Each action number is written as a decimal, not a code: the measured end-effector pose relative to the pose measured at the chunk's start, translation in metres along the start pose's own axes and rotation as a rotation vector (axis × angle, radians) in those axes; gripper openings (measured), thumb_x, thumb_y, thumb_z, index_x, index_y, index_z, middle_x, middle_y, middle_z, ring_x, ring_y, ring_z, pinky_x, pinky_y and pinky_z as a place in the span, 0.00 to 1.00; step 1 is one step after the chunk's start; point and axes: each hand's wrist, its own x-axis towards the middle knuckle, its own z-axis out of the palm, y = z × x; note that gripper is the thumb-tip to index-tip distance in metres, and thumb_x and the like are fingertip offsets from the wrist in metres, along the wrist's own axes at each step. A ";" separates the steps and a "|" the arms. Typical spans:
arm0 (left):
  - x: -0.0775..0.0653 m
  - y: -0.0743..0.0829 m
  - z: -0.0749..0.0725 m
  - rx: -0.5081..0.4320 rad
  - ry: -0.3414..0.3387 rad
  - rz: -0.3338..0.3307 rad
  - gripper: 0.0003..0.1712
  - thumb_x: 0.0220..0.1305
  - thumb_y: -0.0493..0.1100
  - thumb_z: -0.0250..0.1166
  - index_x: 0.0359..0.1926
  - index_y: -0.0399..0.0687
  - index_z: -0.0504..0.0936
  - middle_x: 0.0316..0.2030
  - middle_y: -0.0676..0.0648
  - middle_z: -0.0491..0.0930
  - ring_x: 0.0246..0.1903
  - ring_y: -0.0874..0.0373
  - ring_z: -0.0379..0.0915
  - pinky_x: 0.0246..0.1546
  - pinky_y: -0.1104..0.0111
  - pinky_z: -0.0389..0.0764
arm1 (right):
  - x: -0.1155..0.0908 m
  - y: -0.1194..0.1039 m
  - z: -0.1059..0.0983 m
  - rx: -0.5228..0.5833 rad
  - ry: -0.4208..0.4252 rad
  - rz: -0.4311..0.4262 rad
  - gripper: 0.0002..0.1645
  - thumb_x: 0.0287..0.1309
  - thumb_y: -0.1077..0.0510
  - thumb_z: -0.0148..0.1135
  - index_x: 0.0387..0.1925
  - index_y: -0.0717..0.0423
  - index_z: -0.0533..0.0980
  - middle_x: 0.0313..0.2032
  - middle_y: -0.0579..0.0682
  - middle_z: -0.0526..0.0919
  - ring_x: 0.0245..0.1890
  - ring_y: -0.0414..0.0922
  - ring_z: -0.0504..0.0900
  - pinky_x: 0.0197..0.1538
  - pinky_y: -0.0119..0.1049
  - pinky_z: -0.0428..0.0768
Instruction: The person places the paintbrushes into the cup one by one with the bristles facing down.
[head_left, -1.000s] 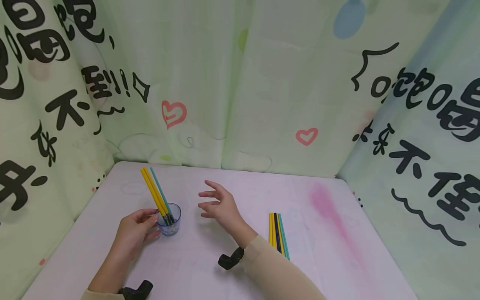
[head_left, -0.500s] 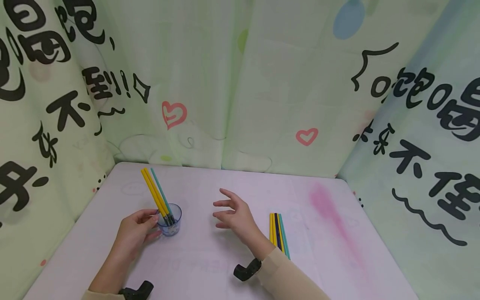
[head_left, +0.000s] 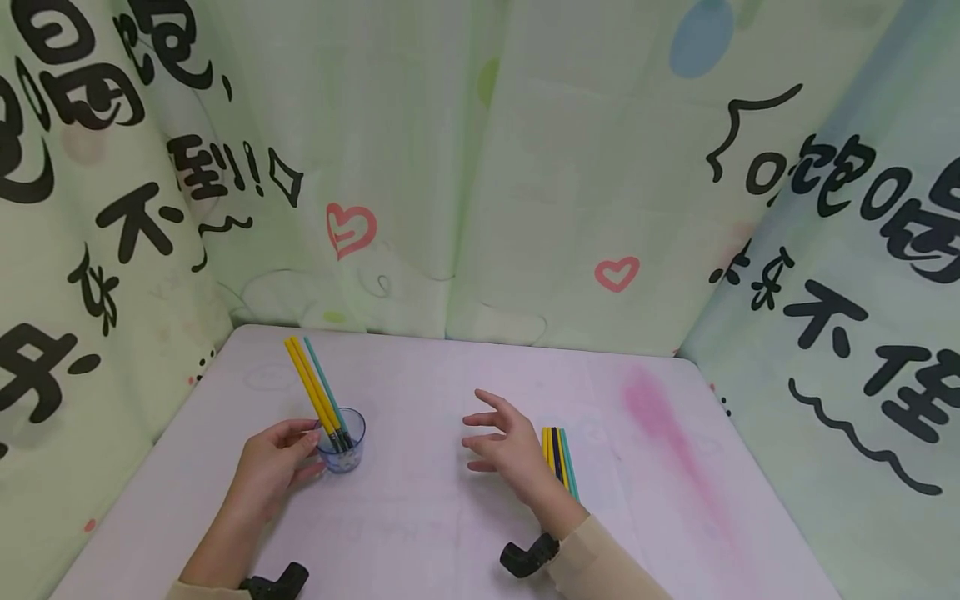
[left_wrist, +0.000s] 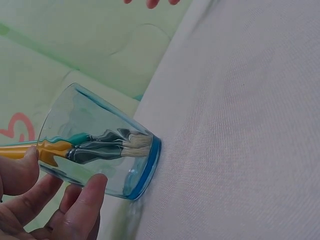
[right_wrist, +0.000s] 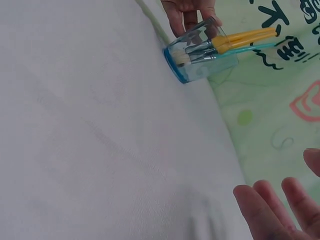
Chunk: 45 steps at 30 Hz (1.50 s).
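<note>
Near the left of the table, my left hand [head_left: 273, 462] grips a clear bluish cup [head_left: 352, 461] by its side, thumb close to the rim. Inside lean two yellow paintbrushes [head_left: 309, 379] and a teal paintbrush [head_left: 322, 371], handles up. Their pale bristles [left_wrist: 136, 145] point down at the cup's blue base [left_wrist: 146, 172] in the left wrist view. My right hand [head_left: 517, 450] holds nothing; its fingers are spread and slightly bent above the table. Just beyond its wrist lie several yellow, dark blue and teal handles [head_left: 557, 454] side by side, partly hidden by the arm.
A white cloth-covered table [head_left: 420, 533] spans the lower view, with a pink stain [head_left: 667, 433] at the right. Light green curtains [head_left: 525, 167] with black lettering and hearts enclose the back and both sides. Black camera mounts [head_left: 528, 557] sit on the wrists.
My right hand has moved to the right and slightly toward me, away from the cup and over toward the row of handles. The left hand and cup stay in place.
</note>
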 end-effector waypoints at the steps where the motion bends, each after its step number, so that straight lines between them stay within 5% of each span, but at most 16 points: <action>1: 0.000 0.000 0.000 0.002 0.001 0.001 0.26 0.81 0.42 0.63 0.72 0.34 0.74 0.51 0.41 0.77 0.49 0.55 0.79 0.48 0.64 0.93 | -0.001 0.000 -0.002 0.000 0.008 0.007 0.44 0.68 0.66 0.67 0.80 0.40 0.66 0.66 0.66 0.80 0.54 0.61 0.89 0.47 0.51 0.94; 29: 0.000 -0.002 0.001 -0.001 0.005 0.012 0.26 0.81 0.42 0.63 0.72 0.34 0.74 0.52 0.39 0.77 0.49 0.55 0.79 0.47 0.63 0.93 | -0.032 0.010 -0.072 -0.071 0.169 0.111 0.47 0.65 0.69 0.69 0.80 0.40 0.65 0.63 0.65 0.81 0.43 0.55 0.90 0.37 0.51 0.94; 45: -0.002 -0.001 0.001 0.009 0.004 0.012 0.26 0.81 0.42 0.63 0.72 0.34 0.74 0.52 0.40 0.77 0.50 0.54 0.78 0.46 0.64 0.93 | -0.044 0.022 -0.110 -0.298 0.233 0.185 0.47 0.61 0.68 0.71 0.80 0.51 0.65 0.55 0.64 0.84 0.38 0.49 0.87 0.33 0.48 0.93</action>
